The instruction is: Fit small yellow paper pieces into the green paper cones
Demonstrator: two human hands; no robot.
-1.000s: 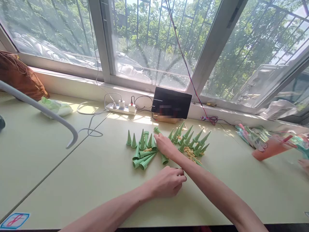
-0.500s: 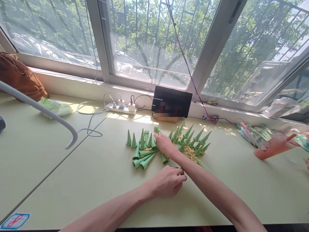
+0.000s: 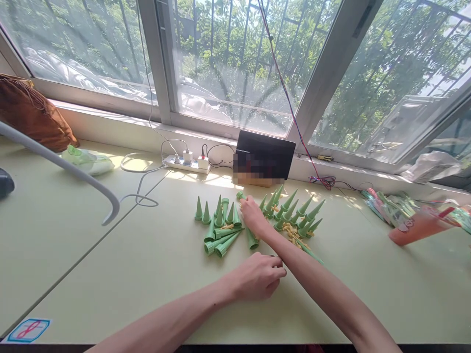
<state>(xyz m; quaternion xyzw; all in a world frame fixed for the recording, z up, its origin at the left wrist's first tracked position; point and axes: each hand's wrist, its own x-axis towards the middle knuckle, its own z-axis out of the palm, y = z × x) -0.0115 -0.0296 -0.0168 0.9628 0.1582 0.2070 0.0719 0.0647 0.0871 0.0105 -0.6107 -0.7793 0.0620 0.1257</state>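
Note:
My right hand [image 3: 252, 214] reaches across to the middle of the green plastic cone spikes. Its fingers are closed around a green plastic cone spike [image 3: 240, 195], whose ribbed end shows beyond the fingertips. Nearer to me, my left hand [image 3: 259, 276] rests low over the table with its fingers curled; whatever lies inside them is hidden. Left of my right hand, several cones stand upright and others lie on their sides, such as one cone [image 3: 227, 244] with its open end towards me. On the right is a group of upright cones [image 3: 289, 211] beside small yellowish pieces [image 3: 293, 233].
A dark tablet [image 3: 264, 156] leans by the window, with a power strip [image 3: 187, 164] and cables to its left. A reddish drink cup [image 3: 415, 226] lies tilted at right near plastic packets [image 3: 384, 205]. A grey curved bar [image 3: 69, 164] crosses the left side.
The view has shifted slightly, moving the scene a little to the right. Both hands keep nearly the same pose and place among the cones.

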